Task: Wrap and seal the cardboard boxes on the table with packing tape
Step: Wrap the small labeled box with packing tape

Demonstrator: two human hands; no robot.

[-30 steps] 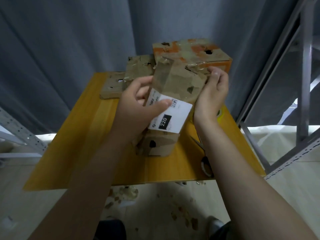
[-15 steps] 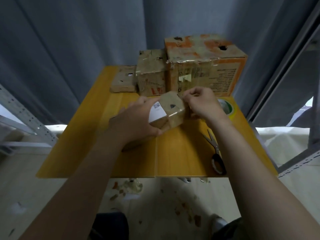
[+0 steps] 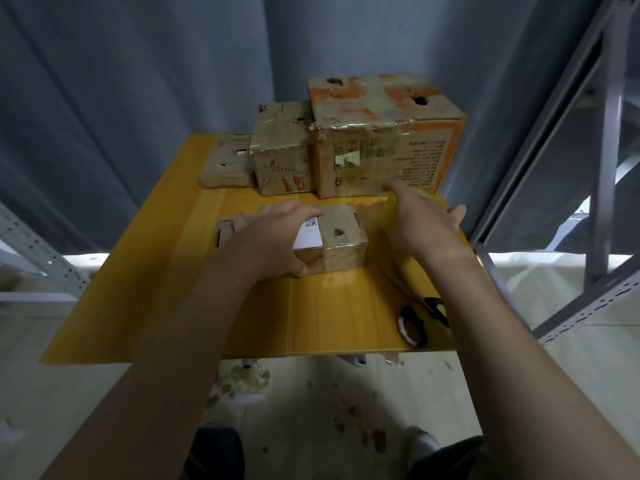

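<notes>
A small taped cardboard box (image 3: 341, 237) with a white label lies on the yellow table (image 3: 166, 292) near its middle. My left hand (image 3: 273, 240) rests on the box's left half, fingers over the top and thumb against the front face. My right hand (image 3: 422, 226) hovers to the right of the box, fingers spread, holding nothing. No tape roll shows; the spot under my right hand is hidden. Another piece of cardboard (image 3: 224, 232) pokes out from behind my left hand.
Three boxes line the table's back: a large orange-printed box (image 3: 381, 140), a medium box (image 3: 282, 157) and a flat box (image 3: 225, 164). Scissors (image 3: 419, 313) lie near the front right corner. Metal shelf frames stand at the right (image 3: 602, 168) and left (image 3: 31, 244).
The small box came down from in front of my chest onto the table. My right hand let go of it and moved right; my left hand stayed on it.
</notes>
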